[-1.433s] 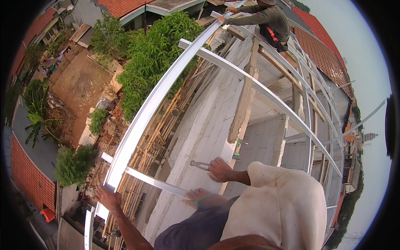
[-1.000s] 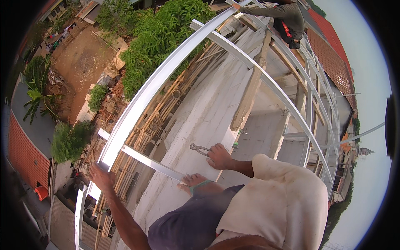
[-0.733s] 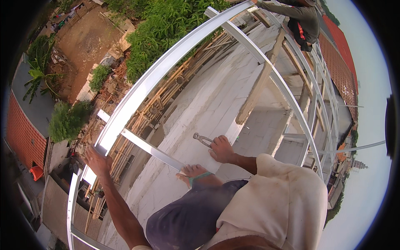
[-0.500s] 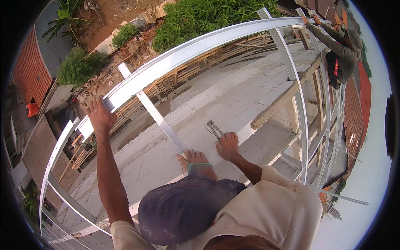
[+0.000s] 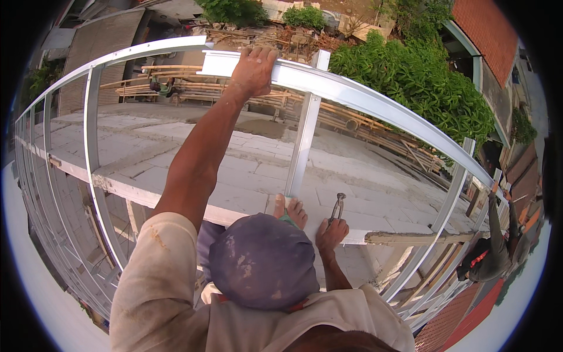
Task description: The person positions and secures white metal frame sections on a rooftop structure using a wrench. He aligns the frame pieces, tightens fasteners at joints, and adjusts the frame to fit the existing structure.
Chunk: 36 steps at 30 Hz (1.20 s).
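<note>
My left hand (image 5: 255, 71) is stretched far forward, its fingers wrapped over a long silvery metal channel (image 5: 375, 100) near the channel's left end. My right hand (image 5: 332, 233) is low by my knee, closed round the handles of end-cutting pincers (image 5: 338, 205) with their jaws pointing away from me. An upright metal strut (image 5: 302, 141) rises from beside my bare foot (image 5: 291, 211) to the channel. Left of my left hand, another metal rail (image 5: 146, 49) ends close to the channel's end.
Below lies a pale block surface (image 5: 246, 158) with an edge dropping to a lower level. Metal frames (image 5: 91, 129) stand on the left. At far right a co-worker (image 5: 492, 252) reaches to the channel's other end. Bamboo poles (image 5: 193, 88) and a leafy tree (image 5: 404, 88) are beyond.
My view has turned left, so the channel and the co-worker appear swung round and lower on the right. My left hand still grips the channel; my right hand still holds the pincers.
</note>
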Each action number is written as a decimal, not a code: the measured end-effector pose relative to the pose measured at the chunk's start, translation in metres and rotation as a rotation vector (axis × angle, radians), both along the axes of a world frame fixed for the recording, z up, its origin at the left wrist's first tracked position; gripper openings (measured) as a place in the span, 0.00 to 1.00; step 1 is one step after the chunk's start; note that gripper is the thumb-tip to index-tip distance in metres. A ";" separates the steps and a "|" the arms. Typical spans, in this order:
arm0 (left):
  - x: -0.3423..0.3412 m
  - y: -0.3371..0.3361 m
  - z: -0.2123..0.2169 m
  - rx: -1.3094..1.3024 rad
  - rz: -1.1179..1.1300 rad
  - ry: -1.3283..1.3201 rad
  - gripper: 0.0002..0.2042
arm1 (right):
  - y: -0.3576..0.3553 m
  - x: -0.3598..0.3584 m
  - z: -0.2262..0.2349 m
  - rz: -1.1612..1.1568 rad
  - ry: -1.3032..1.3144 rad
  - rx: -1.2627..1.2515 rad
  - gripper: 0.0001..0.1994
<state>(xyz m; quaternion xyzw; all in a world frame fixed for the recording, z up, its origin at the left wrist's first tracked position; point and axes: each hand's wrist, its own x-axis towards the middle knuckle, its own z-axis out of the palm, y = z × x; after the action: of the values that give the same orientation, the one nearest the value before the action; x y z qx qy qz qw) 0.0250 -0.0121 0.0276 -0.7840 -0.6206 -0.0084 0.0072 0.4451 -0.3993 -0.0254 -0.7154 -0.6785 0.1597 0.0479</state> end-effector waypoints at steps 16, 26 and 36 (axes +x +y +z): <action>0.053 0.048 -0.023 0.071 -0.080 0.123 0.39 | 0.057 0.076 -0.002 -0.030 0.054 -0.075 0.14; 0.126 0.048 0.003 -0.188 -0.082 0.225 0.44 | 0.038 0.147 0.035 -0.078 0.107 -0.136 0.15; 0.165 0.028 0.054 -0.255 0.120 0.415 0.45 | 0.028 0.178 0.061 -0.056 0.133 0.025 0.13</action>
<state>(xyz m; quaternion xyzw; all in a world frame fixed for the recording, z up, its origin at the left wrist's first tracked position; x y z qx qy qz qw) 0.1896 0.0158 0.0812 -0.7252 -0.6473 0.2318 0.0359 0.6227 -0.3717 0.0360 -0.7214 -0.6554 0.1969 0.1063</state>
